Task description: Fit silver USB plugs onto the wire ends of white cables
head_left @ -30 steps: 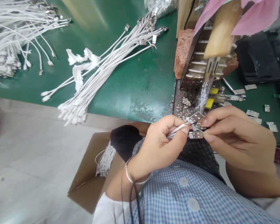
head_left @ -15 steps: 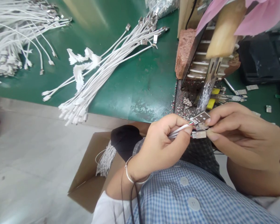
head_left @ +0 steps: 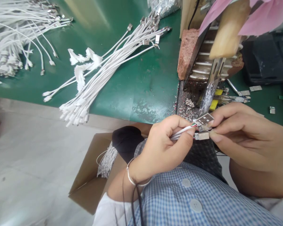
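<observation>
Right of the frame's centre, white cables were grasped by the left fingers, while their metal connectors were pinched by the right fingers.

A green tabletop spreads beyond the person's fingers. On it, left of them, lies a bundle of white cables; farther left sits a larger cable pile. Right of the fingers lies a small metal connector. The grey floor, lower left of the fingers, carries a cardboard box.
</observation>
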Action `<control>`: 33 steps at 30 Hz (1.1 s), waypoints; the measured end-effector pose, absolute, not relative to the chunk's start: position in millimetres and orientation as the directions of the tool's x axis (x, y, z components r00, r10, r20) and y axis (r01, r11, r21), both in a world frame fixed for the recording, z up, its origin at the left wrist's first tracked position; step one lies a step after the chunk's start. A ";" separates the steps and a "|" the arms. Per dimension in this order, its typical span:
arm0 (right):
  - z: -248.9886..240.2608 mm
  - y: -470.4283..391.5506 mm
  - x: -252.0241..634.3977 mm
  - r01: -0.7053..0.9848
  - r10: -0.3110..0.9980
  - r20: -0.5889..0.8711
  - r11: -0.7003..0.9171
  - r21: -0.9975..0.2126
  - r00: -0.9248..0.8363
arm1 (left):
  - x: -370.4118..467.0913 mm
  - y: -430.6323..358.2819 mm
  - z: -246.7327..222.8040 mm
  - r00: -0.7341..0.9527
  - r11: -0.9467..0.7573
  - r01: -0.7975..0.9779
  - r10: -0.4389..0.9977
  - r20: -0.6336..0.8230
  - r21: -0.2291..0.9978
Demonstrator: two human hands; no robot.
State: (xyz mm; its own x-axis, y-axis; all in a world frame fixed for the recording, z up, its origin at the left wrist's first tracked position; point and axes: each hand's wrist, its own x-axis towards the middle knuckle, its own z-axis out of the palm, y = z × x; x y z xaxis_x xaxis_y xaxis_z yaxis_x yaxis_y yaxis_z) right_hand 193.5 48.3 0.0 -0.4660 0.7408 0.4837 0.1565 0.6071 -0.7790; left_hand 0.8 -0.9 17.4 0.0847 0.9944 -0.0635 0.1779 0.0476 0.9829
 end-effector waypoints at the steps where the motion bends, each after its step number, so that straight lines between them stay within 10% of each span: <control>1: -0.1 48.7 193.8 0.152 0.735 0.486 0.611 -0.777 -0.474 | 0.8 -1.0 17.2 0.085 0.047 0.175 0.994 -0.062 0.984; 33: -3.0 23.6 204.4 0.141 0.713 0.418 0.581 -0.802 -0.563 | -1.6 -22.0 5.6 0.157 0.021 0.163 0.986 -0.047 0.986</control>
State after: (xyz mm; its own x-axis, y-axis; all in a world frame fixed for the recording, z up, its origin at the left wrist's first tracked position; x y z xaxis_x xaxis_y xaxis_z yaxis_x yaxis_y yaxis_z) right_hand 204.4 23.6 -3.0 -0.5635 0.7128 0.4176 0.1410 0.5811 -0.8015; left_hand -1.6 -22.0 5.6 0.1568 0.9865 -0.0473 0.1628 0.0214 0.9864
